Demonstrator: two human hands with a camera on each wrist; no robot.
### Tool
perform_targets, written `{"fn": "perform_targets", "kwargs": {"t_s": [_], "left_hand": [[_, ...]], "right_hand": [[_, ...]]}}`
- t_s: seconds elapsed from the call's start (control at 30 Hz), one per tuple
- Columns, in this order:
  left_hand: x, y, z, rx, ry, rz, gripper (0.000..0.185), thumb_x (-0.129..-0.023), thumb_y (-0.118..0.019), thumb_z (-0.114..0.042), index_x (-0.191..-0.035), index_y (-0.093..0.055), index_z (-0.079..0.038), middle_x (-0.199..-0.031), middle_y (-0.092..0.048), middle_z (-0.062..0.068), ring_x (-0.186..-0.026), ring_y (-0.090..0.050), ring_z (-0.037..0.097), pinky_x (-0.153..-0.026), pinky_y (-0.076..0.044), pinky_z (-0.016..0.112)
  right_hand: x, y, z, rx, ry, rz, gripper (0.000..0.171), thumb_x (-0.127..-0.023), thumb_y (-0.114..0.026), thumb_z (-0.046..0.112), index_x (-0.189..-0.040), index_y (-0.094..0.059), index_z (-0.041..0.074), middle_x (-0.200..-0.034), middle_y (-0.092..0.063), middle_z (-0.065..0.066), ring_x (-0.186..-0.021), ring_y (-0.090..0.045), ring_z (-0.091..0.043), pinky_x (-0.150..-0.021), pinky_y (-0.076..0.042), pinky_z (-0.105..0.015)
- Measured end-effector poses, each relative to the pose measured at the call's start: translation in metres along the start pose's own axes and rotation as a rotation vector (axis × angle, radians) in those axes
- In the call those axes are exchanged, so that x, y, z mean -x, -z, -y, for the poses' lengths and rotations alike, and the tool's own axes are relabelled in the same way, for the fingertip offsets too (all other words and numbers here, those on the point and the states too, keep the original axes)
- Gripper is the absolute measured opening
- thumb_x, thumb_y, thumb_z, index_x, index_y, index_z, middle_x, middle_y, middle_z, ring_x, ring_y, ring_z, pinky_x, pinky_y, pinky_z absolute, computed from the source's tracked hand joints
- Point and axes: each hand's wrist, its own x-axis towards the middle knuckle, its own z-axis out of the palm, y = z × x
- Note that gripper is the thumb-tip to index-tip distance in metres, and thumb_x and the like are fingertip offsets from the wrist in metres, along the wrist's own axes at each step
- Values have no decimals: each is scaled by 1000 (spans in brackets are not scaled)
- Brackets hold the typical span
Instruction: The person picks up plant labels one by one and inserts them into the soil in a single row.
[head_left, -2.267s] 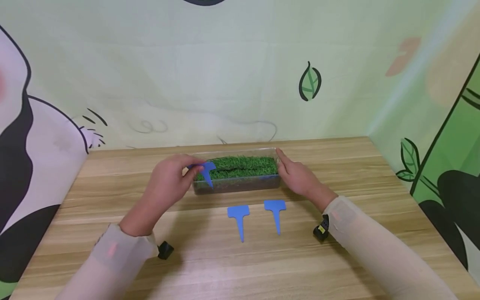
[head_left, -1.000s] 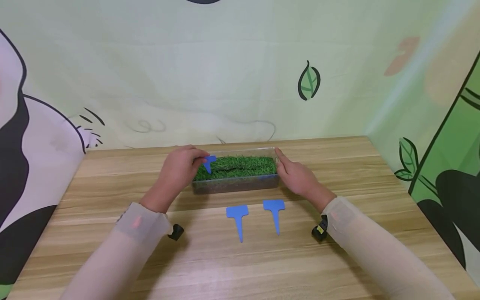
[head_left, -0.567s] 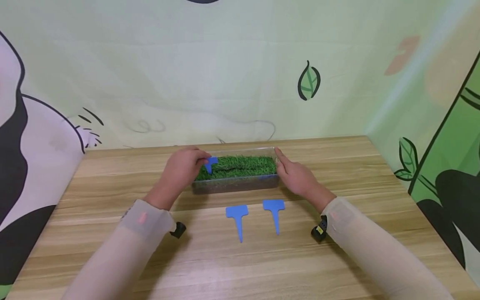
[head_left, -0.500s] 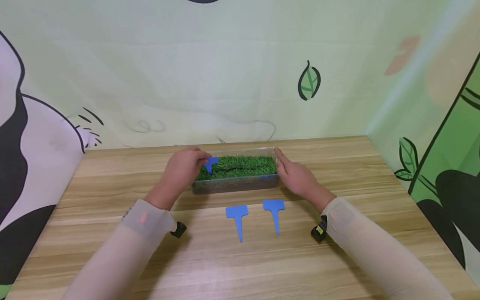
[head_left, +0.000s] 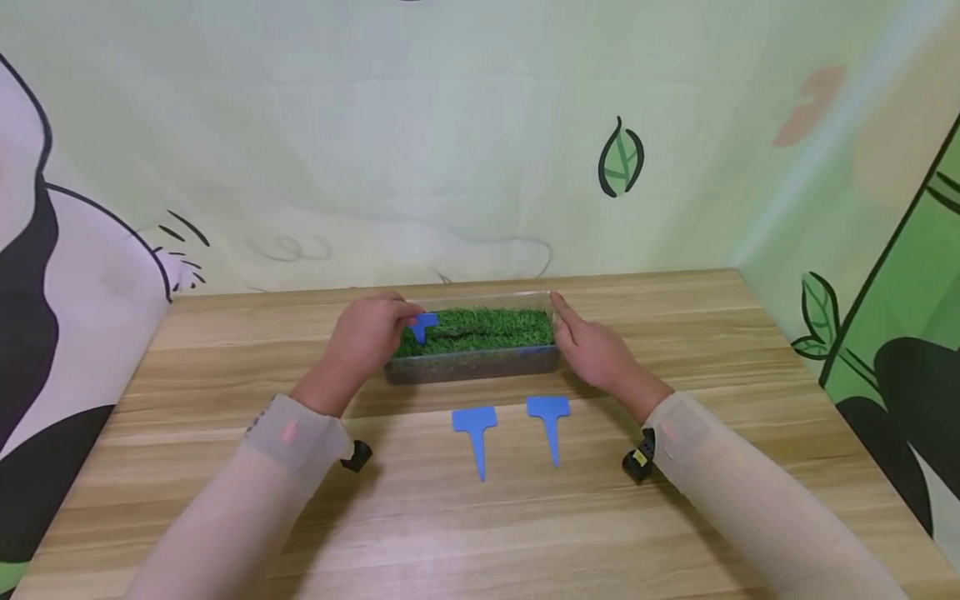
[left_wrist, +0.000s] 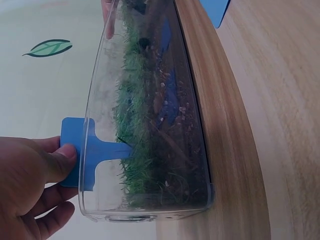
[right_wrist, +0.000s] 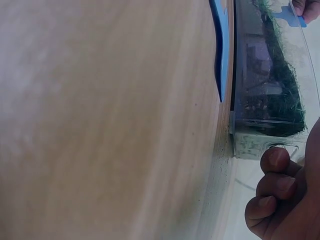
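Note:
My left hand pinches the wide head of a blue T-shaped plant label between thumb and fingers. In the left wrist view, the label's narrow stem points into the green grass, its tip hidden among the blades. This grass grows on dark soil inside a clear plastic box. At the box's right end, my right hand grips the wall and rim; curled fingers bear on that end in the right wrist view.
Two more blue plant labels, a left one and a right one, lie flat on the wooden table in front of the box. Behind the table hangs a printed cloth backdrop.
My left hand has moved right and away from me, bringing the label from over the box's front left down into the grass. It then stays nearly still. My right hand keeps its place.

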Motion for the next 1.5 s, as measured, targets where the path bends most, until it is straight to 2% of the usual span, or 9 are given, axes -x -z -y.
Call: {"fn": "perform_targets", "kwargs": {"t_s": [0.13, 0.33, 0.63, 0.83, 0.97, 1.07, 1.3, 1.5], "left_hand": [[-1, 0, 0, -6, -3, 12, 24, -97, -65, -9, -120, -74, -10, -108, -73, 9, -95, -70, 27, -79, -58, 41], [0, -1, 1, -14, 25, 29, 27, -98, -64, -12, -124, -71, -8, -114, -72, 10, -98, -69, 28, -81, -57, 42], [1, -1, 2, -14, 7, -17, 32, -97, -67, -17, -128, -69, -10, -115, -70, 10, -93, -70, 27, -77, -57, 41], [5, 1, 2, 29, -10, -39, 35, -96, -69, -24, -127, -68, -9, -121, -68, 11, -109, -65, 31, -90, -54, 46], [10, 4, -1, 39, -34, -94, 34, -95, -70, -25, -124, -69, -7, -121, -68, 11, -113, -63, 32, -93, -53, 47], [16, 6, -1, 39, -57, -131, 30, -94, -72, -22, -119, -71, -6, -116, -68, 12, -108, -63, 32, -91, -53, 46], [35, 3, -4, 105, -69, -187, 21, -94, -71, -16, -111, -74, -7, -106, -67, 11, -96, -61, 29, -81, -51, 43], [49, 5, -13, 95, -78, -185, 18, -93, -72, -19, -107, -77, -10, -97, -69, 7, -81, -59, 24, -69, -50, 39]], "right_hand": [[0, -1, -1, 3, -9, 3, 57, -108, -19, 40, -162, -5, 28, -52, -41, 1, -42, -30, -14, -40, -31, -30], [1, -1, 0, -8, -1, 7, 57, -108, -19, 39, -162, -5, 27, -52, -41, 1, -42, -30, -14, -40, -31, -30], [1, 0, 1, -11, -12, 3, 57, -108, -19, 40, -162, -5, 29, -52, -41, 1, -43, -29, -14, -41, -31, -31], [2, 0, 1, -11, -15, 5, 57, -108, -19, 40, -162, -5, 29, -53, -41, 1, -43, -30, -14, -41, -32, -31], [1, 0, 1, -3, -11, -3, 57, -108, -19, 41, -162, -6, 29, -53, -41, 0, -44, -31, -15, -41, -34, -32], [2, 0, 1, 6, -15, -4, 57, -108, -19, 41, -162, -6, 30, -54, -41, 0, -44, -31, -15, -42, -34, -33], [1, 0, 0, 24, -10, -8, 57, -108, -19, 41, -162, -8, 29, -53, -41, 1, -43, -31, -15, -41, -33, -32], [0, 1, 0, 44, 4, -17, 57, -108, -21, 40, -162, -10, 28, -53, -41, 1, -44, -32, -15, -41, -33, -32]]}}
